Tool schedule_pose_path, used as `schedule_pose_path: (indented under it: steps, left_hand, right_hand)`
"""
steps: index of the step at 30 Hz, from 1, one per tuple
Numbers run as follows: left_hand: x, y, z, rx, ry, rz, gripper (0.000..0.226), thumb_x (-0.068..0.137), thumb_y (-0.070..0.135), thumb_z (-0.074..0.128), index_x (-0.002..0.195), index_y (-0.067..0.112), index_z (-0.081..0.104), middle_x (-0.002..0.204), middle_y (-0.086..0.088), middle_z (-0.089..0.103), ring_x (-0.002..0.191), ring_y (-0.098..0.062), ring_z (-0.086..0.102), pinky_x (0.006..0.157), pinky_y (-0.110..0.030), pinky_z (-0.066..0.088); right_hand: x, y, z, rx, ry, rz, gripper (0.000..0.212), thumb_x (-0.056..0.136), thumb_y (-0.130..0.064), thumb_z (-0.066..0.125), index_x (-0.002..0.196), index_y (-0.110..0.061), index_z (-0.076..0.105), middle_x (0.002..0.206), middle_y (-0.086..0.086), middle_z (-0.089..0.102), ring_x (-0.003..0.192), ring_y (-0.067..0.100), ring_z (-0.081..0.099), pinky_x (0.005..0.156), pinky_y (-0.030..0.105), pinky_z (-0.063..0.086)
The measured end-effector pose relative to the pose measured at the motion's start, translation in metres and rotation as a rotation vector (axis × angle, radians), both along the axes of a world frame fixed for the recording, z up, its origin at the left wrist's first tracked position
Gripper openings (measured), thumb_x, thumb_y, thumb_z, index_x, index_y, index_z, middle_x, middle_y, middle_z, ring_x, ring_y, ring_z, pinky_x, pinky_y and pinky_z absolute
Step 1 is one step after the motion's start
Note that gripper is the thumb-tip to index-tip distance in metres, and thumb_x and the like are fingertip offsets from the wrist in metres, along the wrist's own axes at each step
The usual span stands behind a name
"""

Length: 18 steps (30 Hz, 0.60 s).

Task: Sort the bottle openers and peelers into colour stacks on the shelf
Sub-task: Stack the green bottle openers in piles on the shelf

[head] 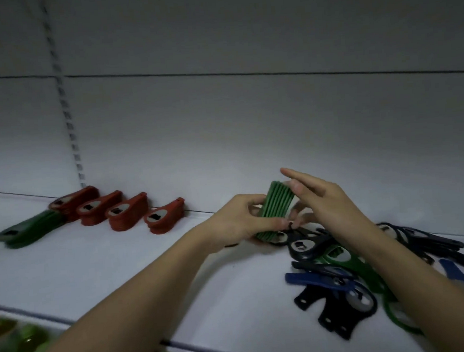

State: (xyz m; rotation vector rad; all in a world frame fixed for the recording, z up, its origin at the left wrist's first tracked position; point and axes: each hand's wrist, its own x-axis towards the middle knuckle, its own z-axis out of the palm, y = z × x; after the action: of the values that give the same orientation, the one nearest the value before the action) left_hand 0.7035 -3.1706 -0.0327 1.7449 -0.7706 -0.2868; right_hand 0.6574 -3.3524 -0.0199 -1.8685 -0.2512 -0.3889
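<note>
Centre of frame: left hand (pixel 241 220) is gripping a bundle of green openers (pixel 275 210) on edge above the shelf (pixel 122 266). Right hand (pixel 327 205) is touching the bundle's right side, forefinger straight, lower fingertips hidden.

A white shelf board (pixel 122 266) fills the lower half of the frame, its surface smooth and evenly pale. Its front edge (pixel 29 313) carries a grey-blue strip running from lower left toward bottom centre. Behind it stands a light grey back panel (pixel 249 119), divided by one thin dark horizontal seam (pixel 273 72) across the upper third. A slotted metal upright (pixel 65 105) runs from the top left down to the shelf. Lighting is dim, brightest at centre, darkening toward the corners. Blurred green and amber goods (pixel 17 342) occupy the lower left corner below the shelf.
</note>
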Motion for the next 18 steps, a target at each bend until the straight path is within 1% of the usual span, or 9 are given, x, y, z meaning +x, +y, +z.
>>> schedule_pose_path:
  steps: [2, 5, 6, 8, 10, 12, 15, 16, 18]
  left_hand:
    - [-0.002, 0.037, 0.004, 0.062, -0.009, 0.084, 0.037, 0.084, 0.013, 0.077, 0.119, 0.011, 0.065, 0.087, 0.0, 0.073, 0.078, -0.011, 0.071, 0.067, -0.025, 0.058]
    - [-0.001, 0.105, 0.007, 0.197, -0.06, 0.245, 0.037, 0.081, 0.018, 0.081, 0.113, 0.008, 0.066, 0.095, -0.012, 0.07, 0.083, -0.02, 0.071, 0.078, -0.039, 0.061]
    - [-0.002, 0.129, 0.008, 0.246, -0.057, 0.303, 0.039, 0.08, 0.02, 0.081, 0.114, 0.009, 0.065, 0.098, -0.013, 0.069, 0.086, -0.023, 0.071, 0.08, -0.041, 0.061]
    - [-0.006, 0.173, 0.009, 0.34, -0.037, 0.405, 0.04, 0.081, 0.02, 0.08, 0.116, 0.01, 0.064, 0.101, -0.012, 0.068, 0.087, -0.024, 0.071, 0.077, -0.039, 0.062]
    - [-0.012, 0.211, 0.008, 0.446, -0.041, 0.502, 0.036, 0.081, 0.021, 0.08, 0.113, 0.011, 0.065, 0.102, -0.011, 0.067, 0.088, -0.023, 0.07, 0.074, -0.037, 0.062]
    - [-0.015, 0.243, 0.003, 0.581, -0.069, 0.628, 0.036, 0.081, 0.026, 0.08, 0.109, 0.01, 0.066, 0.099, -0.01, 0.069, 0.087, -0.024, 0.07, 0.072, -0.037, 0.062]
    - [-0.014, 0.275, -0.004, 0.809, -0.138, 0.796, 0.042, 0.081, 0.037, 0.078, 0.109, 0.009, 0.066, 0.097, -0.007, 0.068, 0.09, -0.023, 0.067, 0.081, -0.035, 0.059]
    - [-0.012, 0.281, -0.004, 0.865, -0.156, 0.825, 0.044, 0.081, 0.038, 0.077, 0.112, 0.009, 0.065, 0.098, -0.006, 0.066, 0.091, -0.022, 0.065, 0.082, -0.033, 0.057]
    - [-0.006, 0.288, -0.004, 0.944, -0.161, 0.845, 0.047, 0.081, 0.041, 0.076, 0.113, 0.01, 0.062, 0.101, -0.005, 0.064, 0.093, -0.021, 0.063, 0.083, -0.031, 0.055]
  right_hand:
    - [0.006, 0.016, -0.002, -0.171, -0.004, -0.062, 0.036, 0.099, -0.04, 0.048, 0.135, -0.036, 0.054, 0.122, -0.011, 0.063, 0.087, 0.011, 0.068, 0.078, 0.035, 0.059]
    - [0.017, 0.058, -0.003, -0.419, -0.027, -0.043, 0.03, 0.1, -0.039, 0.048, 0.123, -0.029, 0.064, 0.123, -0.011, 0.06, 0.101, 0.007, 0.06, 0.084, 0.016, 0.045]
    - [0.018, 0.079, -0.004, -0.474, -0.024, 0.015, 0.027, 0.101, -0.037, 0.049, 0.118, -0.028, 0.067, 0.12, -0.01, 0.061, 0.102, 0.007, 0.059, 0.085, 0.016, 0.042]
    - [0.018, 0.125, -0.008, -0.607, -0.01, 0.142, 0.024, 0.099, -0.038, 0.051, 0.112, -0.028, 0.069, 0.117, -0.009, 0.063, 0.106, 0.011, 0.059, 0.09, 0.023, 0.043]
    - [0.016, 0.171, -0.015, -0.733, -0.007, 0.244, 0.029, 0.098, -0.042, 0.052, 0.121, -0.028, 0.066, 0.126, -0.008, 0.062, 0.111, 0.011, 0.057, 0.092, 0.026, 0.042]
    - [0.016, 0.209, -0.028, -0.789, 0.019, 0.314, 0.043, 0.098, -0.048, 0.049, 0.136, -0.028, 0.055, 0.14, -0.008, 0.052, 0.122, 0.009, 0.051, 0.097, 0.024, 0.037]
    - [0.026, 0.244, -0.05, -0.928, 0.034, 0.322, 0.062, 0.099, -0.057, 0.039, 0.152, -0.026, 0.033, 0.16, -0.005, 0.027, 0.146, 0.015, 0.024, 0.116, 0.033, 0.02]
    - [0.03, 0.248, -0.055, -0.933, 0.057, 0.3, 0.062, 0.099, -0.058, 0.036, 0.153, -0.027, 0.03, 0.162, -0.006, 0.022, 0.148, 0.014, 0.018, 0.118, 0.033, 0.014]
    - [0.035, 0.248, -0.062, -0.87, 0.101, 0.259, 0.061, 0.099, -0.058, 0.035, 0.153, -0.03, 0.031, 0.162, -0.008, 0.021, 0.148, 0.012, 0.017, 0.118, 0.032, 0.012]
